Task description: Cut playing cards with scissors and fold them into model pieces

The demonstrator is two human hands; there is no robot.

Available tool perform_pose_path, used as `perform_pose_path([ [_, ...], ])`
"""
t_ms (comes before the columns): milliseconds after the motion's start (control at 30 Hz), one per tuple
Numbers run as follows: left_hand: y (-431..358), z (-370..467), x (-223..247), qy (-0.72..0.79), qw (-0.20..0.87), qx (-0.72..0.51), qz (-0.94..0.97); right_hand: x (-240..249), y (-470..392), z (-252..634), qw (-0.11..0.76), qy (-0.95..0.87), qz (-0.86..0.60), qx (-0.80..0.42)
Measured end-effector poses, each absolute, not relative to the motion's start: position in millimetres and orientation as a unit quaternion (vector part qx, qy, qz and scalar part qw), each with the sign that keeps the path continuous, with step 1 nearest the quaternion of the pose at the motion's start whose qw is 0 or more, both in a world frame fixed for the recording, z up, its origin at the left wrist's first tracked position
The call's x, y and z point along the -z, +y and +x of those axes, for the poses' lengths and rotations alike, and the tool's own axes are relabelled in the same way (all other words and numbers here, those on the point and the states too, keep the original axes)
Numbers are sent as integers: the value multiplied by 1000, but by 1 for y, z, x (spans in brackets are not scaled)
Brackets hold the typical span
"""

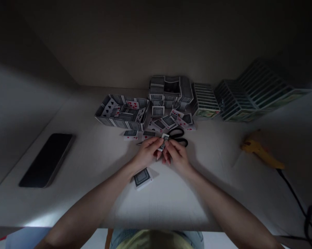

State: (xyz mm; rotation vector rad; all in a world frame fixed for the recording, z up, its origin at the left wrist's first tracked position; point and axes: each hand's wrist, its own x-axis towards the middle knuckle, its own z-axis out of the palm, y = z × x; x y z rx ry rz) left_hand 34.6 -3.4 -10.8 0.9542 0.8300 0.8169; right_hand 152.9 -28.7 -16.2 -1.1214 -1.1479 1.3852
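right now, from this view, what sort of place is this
Likely a craft workspace on a tabletop, home or workshop unclear: there are black-handled scissors, an open-topped playing-card box, and what looks like a yellow glue gun.

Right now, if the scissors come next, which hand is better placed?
Right, I'd say: the right hand is beside the black handles of the scissors, the left hand toward the blade tip. Both grip the card, so the right would likely need to let go first.
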Motion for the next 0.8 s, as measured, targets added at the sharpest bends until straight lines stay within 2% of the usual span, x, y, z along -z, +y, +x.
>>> perform_pose_path([
  [433,-4,35,15,387,712,-367,457,21,-27,151,505,-482,-473,-537],
  [700,-8,36,16,388,699,-384,462,16,-26,155,477,-450,-446,-609],
  [800,-7,36,21,379,701,-385,466,19,-27,154,483,-452,-456,-595],
])
